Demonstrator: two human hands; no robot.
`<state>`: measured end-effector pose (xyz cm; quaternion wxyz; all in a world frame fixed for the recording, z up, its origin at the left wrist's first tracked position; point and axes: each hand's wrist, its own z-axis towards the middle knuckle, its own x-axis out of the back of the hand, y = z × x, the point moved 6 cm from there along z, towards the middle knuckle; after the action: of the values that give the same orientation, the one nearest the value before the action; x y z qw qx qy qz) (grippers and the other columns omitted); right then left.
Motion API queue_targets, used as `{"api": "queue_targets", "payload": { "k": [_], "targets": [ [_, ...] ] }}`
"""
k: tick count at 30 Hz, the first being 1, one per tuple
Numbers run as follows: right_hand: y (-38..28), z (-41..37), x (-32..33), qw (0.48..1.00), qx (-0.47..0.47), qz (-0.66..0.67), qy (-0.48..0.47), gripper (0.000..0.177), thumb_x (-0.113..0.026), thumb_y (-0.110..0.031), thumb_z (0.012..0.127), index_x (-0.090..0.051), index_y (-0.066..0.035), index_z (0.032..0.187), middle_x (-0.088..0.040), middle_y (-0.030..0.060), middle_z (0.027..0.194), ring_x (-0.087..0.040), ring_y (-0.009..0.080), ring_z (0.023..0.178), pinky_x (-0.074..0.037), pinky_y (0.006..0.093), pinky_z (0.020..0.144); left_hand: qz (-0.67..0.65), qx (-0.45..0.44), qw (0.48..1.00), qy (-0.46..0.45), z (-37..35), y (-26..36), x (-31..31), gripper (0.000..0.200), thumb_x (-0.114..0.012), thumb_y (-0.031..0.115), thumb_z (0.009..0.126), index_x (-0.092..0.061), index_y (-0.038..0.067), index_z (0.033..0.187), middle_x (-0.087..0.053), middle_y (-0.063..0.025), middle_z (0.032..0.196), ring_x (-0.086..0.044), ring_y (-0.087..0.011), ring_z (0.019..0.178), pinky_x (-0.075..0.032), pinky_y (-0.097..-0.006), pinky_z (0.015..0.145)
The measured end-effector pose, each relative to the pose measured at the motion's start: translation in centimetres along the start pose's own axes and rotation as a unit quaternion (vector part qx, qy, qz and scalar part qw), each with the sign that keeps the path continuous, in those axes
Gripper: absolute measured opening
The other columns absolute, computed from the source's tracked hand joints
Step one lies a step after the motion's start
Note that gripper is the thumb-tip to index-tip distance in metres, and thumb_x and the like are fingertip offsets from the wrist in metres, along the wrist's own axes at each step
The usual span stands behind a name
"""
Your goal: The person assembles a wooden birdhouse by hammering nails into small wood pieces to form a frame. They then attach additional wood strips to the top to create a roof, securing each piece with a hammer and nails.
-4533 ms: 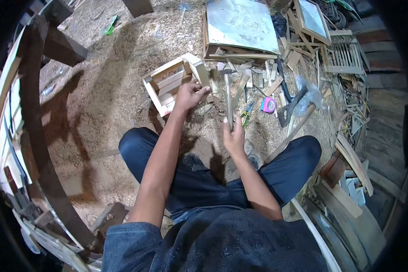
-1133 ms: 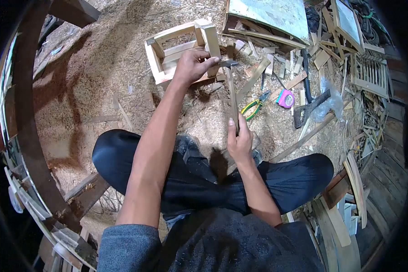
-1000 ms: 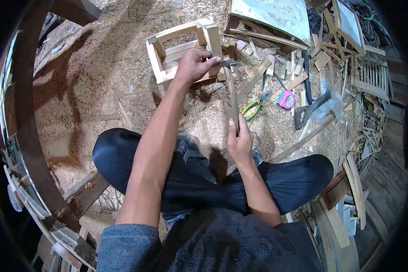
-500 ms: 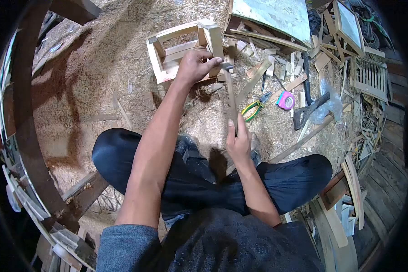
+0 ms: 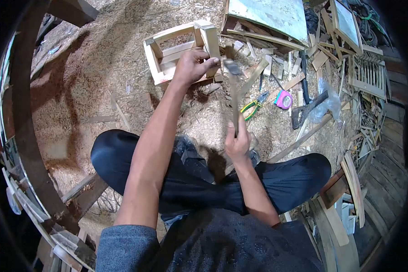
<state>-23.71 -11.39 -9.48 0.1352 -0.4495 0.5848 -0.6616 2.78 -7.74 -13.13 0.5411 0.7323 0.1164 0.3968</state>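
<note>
A small wooden frame (image 5: 173,30) of pale timber rests on the sawdust-covered ground in front of me. My left hand (image 5: 192,67) grips its right-hand board (image 5: 211,41), fingers curled and thumb laid against the wood; whether a nail is pinched there I cannot make out. In my right hand (image 5: 238,139) is a hammer (image 5: 234,97), held by the lower handle. Its slightly blurred head (image 5: 232,68) is just right of the board and my left thumb, apart from both.
Pliers with yellow-green handles (image 5: 253,106) and a pink tape measure (image 5: 284,99) lie right of the hammer. Beyond them are a dark-headed tool (image 5: 303,113), a plastic bag (image 5: 327,106) and wood scraps. A white-topped box (image 5: 267,18) stands at the back.
The hammer head has swung a little to the right, away from the board. My left hand keeps its place on the frame; the whole view has shifted slightly.
</note>
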Motion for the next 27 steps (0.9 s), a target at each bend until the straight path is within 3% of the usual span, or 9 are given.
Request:
{"api": "queue_targets", "payload": {
  "k": [4,7,12,17,22,23,24,26,27],
  "targets": [
    [0.2,0.2,-0.9,0.991,0.116,-0.067,0.016,0.038,-0.051,-0.009,0.1,-0.049,0.009,0.133,-0.066,0.0273,0.106,-0.068,0.0403,0.094,-0.054,0.0425,0.077,0.036,0.039,0.999,-0.014,0.0,0.4,0.2,0.029,-0.075,0.03,0.087,-0.077,0.008,0.106,-0.076,-0.0085,0.097,-0.068,-0.0138,0.083,-0.052,-0.0318,0.078],
    [-0.7,-0.2,0.1,0.998,0.057,0.013,0.021,0.036,-0.053,-0.009,0.099,-0.052,0.009,0.129,-0.065,0.0295,0.109,-0.066,0.0462,0.1,-0.053,0.0467,0.08,0.025,0.016,1.0,0.006,-0.2,0.3,0.3,0.03,-0.076,0.032,0.087,-0.077,0.008,0.105,-0.076,-0.0086,0.098,-0.068,-0.0149,0.085,-0.052,-0.0332,0.079],
    [0.9,0.2,-0.9,0.997,0.064,-0.037,0.009,0.037,-0.055,-0.008,0.097,-0.052,0.01,0.129,-0.065,0.0307,0.11,-0.067,0.0449,0.097,-0.054,0.0443,0.078,0.049,0.024,0.998,-0.014,0.0,0.7,0.3,0.029,-0.075,0.03,0.088,-0.077,0.006,0.103,-0.074,-0.0095,0.107,-0.068,-0.0163,0.089,-0.052,-0.0334,0.082],
    [1.6,-0.5,-1.0,0.998,0.048,-0.044,0.022,0.039,-0.054,-0.01,0.098,-0.051,0.014,0.129,-0.063,0.0343,0.113,-0.064,0.0476,0.104,-0.054,0.0453,0.084,0.018,0.011,1.0,-0.009,0.0,0.2,0.1,0.026,-0.075,0.027,0.087,-0.077,0.005,0.102,-0.074,-0.0084,0.089,-0.06,-0.0111,0.071,-0.048,-0.0301,0.066],
    [1.9,-0.7,-0.6,0.998,0.026,-0.033,0.036,0.042,-0.055,-0.013,0.099,-0.05,0.016,0.128,-0.062,0.0356,0.114,-0.065,0.047,0.104,-0.055,0.0447,0.083,0.022,-0.029,0.999,0.013,0.0,-0.1,0.1,0.027,-0.075,0.028,0.088,-0.077,0.006,0.103,-0.074,-0.0072,0.087,-0.061,-0.0112,0.073,-0.049,-0.0304,0.066],
    [0.8,-0.3,-0.1,0.989,0.11,-0.04,0.091,0.038,-0.055,-0.016,0.1,-0.054,0.008,0.13,-0.06,0.0141,0.067,-0.059,0.0209,0.055,-0.047,0.0358,0.052,-0.005,-0.041,0.999,0.023,0.1,-0.4,0.0,0.03,-0.076,0.032,0.085,-0.077,0.006,0.098,-0.072,-0.0097,0.085,-0.064,-0.0166,0.074,-0.049,-0.0328,0.068],
    [0.4,-0.4,0.2,0.989,0.11,-0.039,0.091,0.038,-0.055,-0.016,0.1,-0.054,0.008,0.13,-0.06,0.0141,0.067,-0.059,0.0209,0.055,-0.047,0.0358,0.052,-0.032,-0.056,0.997,0.032,0.2,0.0,0.1,0.033,-0.076,0.037,0.083,-0.078,0.006,0.093,-0.07,-0.0121,0.082,-0.066,-0.0219,0.075,-0.05,-0.0353,0.07],
    [0.6,0.0,-0.1,1.0,0.018,-0.01,0.017,0.042,-0.056,-0.015,0.099,-0.05,0.016,0.127,-0.063,0.0344,0.111,-0.067,0.0441,0.098,-0.055,0.0426,0.08,-0.007,-0.034,0.999,0.02,0.0,0.3,0.2,0.034,-0.076,0.038,0.083,-0.077,0.005,0.092,-0.07,-0.012,0.082,-0.065,-0.0217,0.073,-0.05,-0.035,0.069],
    [0.9,-0.1,-0.3,1.0,0.019,-0.009,0.018,0.042,-0.056,-0.015,0.099,-0.05,0.016,0.127,-0.063,0.0344,0.111,-0.067,0.0441,0.098,-0.055,0.0426,0.08,0.018,-0.011,1.0,0.009,-0.1,0.1,0.1,0.036,-0.076,0.039,0.083,-0.077,0.004,0.092,-0.07,-0.0119,0.081,-0.064,-0.0216,0.072,-0.049,-0.0348,0.067]
  ]
}}
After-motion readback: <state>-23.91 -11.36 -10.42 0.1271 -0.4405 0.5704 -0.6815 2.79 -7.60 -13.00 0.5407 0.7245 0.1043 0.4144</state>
